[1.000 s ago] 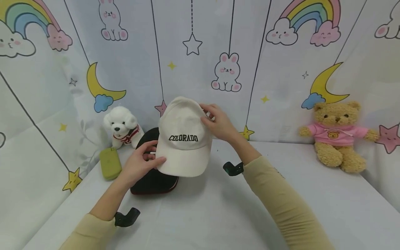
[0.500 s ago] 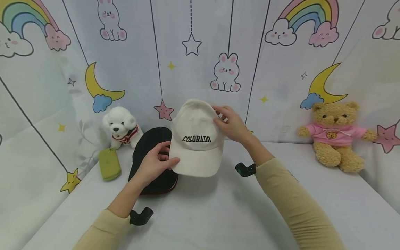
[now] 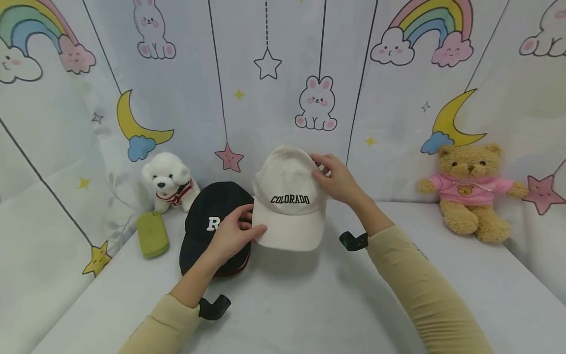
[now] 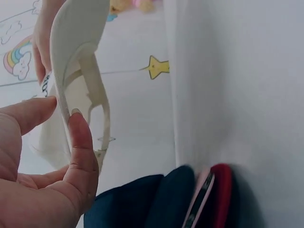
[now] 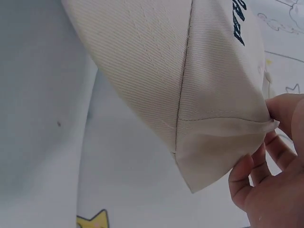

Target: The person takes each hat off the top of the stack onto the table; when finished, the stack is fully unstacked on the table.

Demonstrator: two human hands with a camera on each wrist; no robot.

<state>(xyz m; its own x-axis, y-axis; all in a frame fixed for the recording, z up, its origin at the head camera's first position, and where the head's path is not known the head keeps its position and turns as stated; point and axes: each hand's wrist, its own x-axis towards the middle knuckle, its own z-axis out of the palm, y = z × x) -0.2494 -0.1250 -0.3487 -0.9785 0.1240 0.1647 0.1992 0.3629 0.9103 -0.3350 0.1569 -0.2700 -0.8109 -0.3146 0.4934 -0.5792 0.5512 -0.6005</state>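
Both hands hold a white baseball cap (image 3: 289,196) lettered COLORADO, raised with its front facing me in the head view. My left hand (image 3: 234,235) pinches the brim's left edge; in the left wrist view the thumb and finger of that hand (image 4: 52,166) grip the brim (image 4: 69,57), and the cap's hollow inside shows. On the crown's upper right side, my right hand (image 3: 334,178) pinches the fabric, as the right wrist view shows with fingers (image 5: 280,152) at a seam. Behind the left hand stands a black cap (image 3: 212,211) with a white R, partly covered.
A white plush dog (image 3: 170,179) and a green pouch-like object (image 3: 152,234) are at the left. At the right a teddy bear (image 3: 470,191) in a pink top sits against the printed backdrop (image 3: 398,113). All rest on a white table (image 3: 274,305).
The white cap and both hands have moved to the right and slightly down. More of the black cap, with its R, has come into view. The head view has shifted slightly.
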